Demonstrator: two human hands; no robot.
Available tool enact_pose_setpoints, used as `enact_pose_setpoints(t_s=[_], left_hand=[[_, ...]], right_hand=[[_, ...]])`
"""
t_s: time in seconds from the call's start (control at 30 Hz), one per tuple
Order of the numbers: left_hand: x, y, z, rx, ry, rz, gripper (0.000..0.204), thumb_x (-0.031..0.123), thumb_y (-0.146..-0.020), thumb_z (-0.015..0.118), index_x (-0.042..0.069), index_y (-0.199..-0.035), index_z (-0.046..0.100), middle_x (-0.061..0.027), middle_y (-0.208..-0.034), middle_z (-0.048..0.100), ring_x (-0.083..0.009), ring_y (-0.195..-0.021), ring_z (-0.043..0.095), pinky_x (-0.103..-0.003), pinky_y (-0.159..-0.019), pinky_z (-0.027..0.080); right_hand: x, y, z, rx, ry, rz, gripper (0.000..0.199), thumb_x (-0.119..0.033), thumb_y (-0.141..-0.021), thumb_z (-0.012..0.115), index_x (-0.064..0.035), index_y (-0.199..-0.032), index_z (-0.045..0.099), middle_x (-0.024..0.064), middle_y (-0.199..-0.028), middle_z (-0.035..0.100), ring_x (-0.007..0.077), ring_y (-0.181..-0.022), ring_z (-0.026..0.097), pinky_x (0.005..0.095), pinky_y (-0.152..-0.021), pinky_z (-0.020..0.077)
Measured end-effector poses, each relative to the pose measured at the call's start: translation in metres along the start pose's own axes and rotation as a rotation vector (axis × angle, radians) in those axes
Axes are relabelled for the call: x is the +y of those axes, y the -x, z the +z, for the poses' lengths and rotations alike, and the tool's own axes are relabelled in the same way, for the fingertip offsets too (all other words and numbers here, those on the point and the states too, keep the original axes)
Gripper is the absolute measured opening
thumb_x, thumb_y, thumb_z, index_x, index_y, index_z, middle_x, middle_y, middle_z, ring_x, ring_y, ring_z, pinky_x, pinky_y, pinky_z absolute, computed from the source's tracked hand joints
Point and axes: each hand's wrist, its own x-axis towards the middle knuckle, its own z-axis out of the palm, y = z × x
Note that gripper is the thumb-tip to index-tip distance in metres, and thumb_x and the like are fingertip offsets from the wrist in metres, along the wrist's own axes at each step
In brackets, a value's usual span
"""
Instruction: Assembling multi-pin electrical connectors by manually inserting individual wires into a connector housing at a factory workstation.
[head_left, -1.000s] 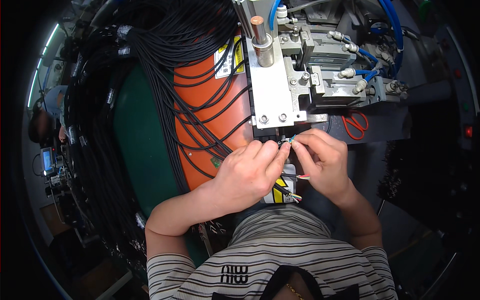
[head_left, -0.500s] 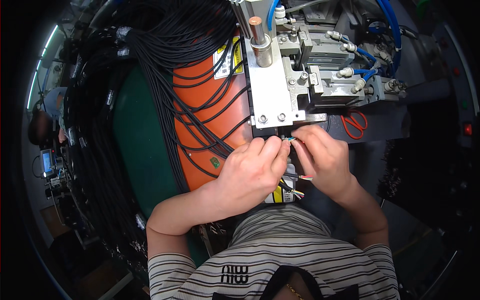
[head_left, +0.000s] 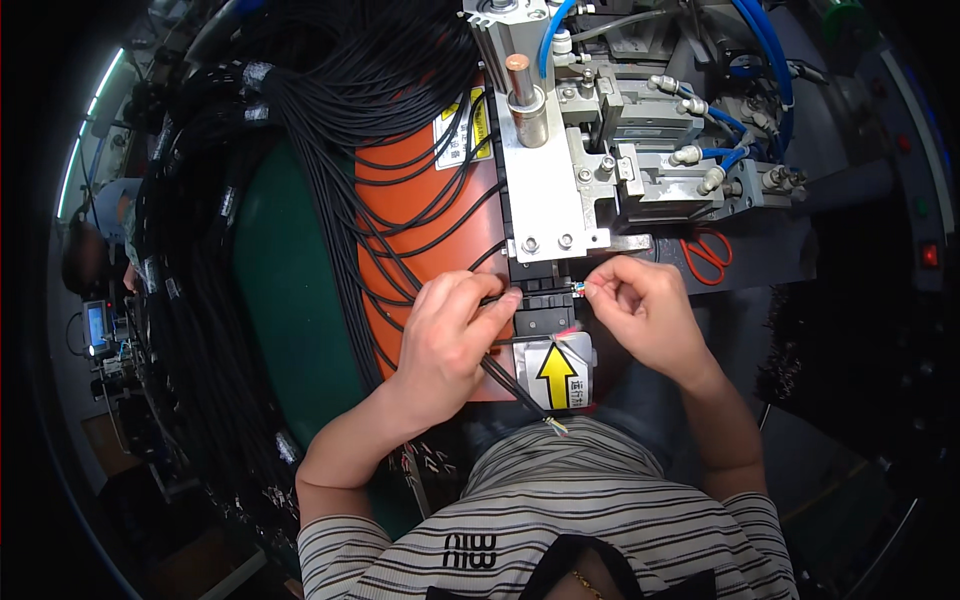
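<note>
left hand (head_left: pixel 452 335) pinches thin black cable (head_left: pixel 505 378) at black fixture block (head_left: pixel 540 300); right hand (head_left: pixel 640 310) pinches its stripped wire tips (head_left: pixel 580 289). light, limp; likely fragile strands, so best held near the end.

A thin black cable (head_left: pixel 510 385) ran slantwise under my left hand (head_left: pixel 450 335), from the black fixture block (head_left: pixel 540 300) down toward my striped shirt. Its loose lower end (head_left: pixel 556 427) showed bare, pale strands. My left fingers (head_left: pixel 500 305) pinned the cable against the block's left side. The block sat just below the machine's white metal plate. At its right edge, my right hand (head_left: pixel 640 310) pinched the cable's small stripped tip (head_left: pixel 580 289), where tiny coloured wire ends showed between thumb and forefinger.
</note>
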Motion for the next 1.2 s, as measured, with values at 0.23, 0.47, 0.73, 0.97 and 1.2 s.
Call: enact_pose_setpoints(t_s=[0.23, 0.47, 0.73, 0.97, 1.2], left_hand=[[0.012, -0.010, -0.007, -0.042, -0.066, -0.047, 0.035, -0.003, -0.071, 0.072, -0.001, -0.106, 0.065, -0.0108, -0.088, 0.062, -0.0275, -0.080, 0.062, -0.034, -0.063, 0.048], [0.017, -0.018, -0.003, -0.001, 0.517, -0.199, 0.015, 0.003, -0.087, 0.067, -0.002, -0.101, 0.066, -0.0080, -0.071, 0.067, -0.0164, -0.055, 0.062, -0.028, -0.048, 0.047], [0.012, -0.025, 0.001, -0.154, 0.735, -0.220, 0.015, 0.000, -0.087, 0.064, -0.002, -0.102, 0.065, -0.0074, -0.069, 0.064, -0.0159, -0.053, 0.061, -0.028, -0.048, 0.047], [0.028, -0.028, 0.008, -0.002, 0.200, 0.012, 0.013, 0.001, -0.081, 0.067, 0.000, -0.092, 0.061, -0.0087, -0.064, 0.055, -0.0267, -0.049, 0.055, -0.035, -0.046, 0.044], [0.024, -0.029, 0.010, -0.033, 0.286, -0.003, 0.007, 0.000, -0.082, 0.065, 0.000, -0.087, 0.060, -0.0090, -0.065, 0.057, -0.0268, -0.050, 0.056, -0.035, -0.047, 0.045]], right_hand=[[-0.029, 0.015, 0.003, -0.076, -0.175, -0.195, 0.024, 0.004, -0.080, 0.070, 0.0028, -0.104, 0.067, 0.0058, -0.085, 0.064, 0.0034, -0.058, 0.055, 0.0171, -0.050, 0.0409], [-0.019, 0.008, 0.006, -0.097, -0.872, 0.182, 0.017, 0.004, -0.087, 0.067, 0.0031, -0.103, 0.067, 0.0061, -0.084, 0.065, 0.0050, -0.058, 0.058, 0.0159, -0.051, 0.0421], [-0.012, 0.005, 0.013, -0.114, -0.749, 0.039, 0.017, 0.001, -0.087, 0.069, 0.0040, -0.103, 0.067, 0.0070, -0.087, 0.066, 0.0042, -0.063, 0.059, 0.0158, -0.054, 0.0435], [-0.012, 0.013, 0.029, 0.205, -0.173, -0.308, 0.024, 0.005, -0.085, 0.065, 0.0043, -0.109, 0.065, 0.0129, -0.099, 0.063, 0.0139, -0.076, 0.063, 0.0236, -0.062, 0.0498], [-0.011, 0.015, 0.012, 0.075, -0.463, -0.159, 0.027, -0.015, -0.100, 0.054, 0.0068, -0.109, 0.066, 0.0148, -0.106, 0.061, 0.0156, -0.080, 0.064, 0.0233, -0.067, 0.0489]])
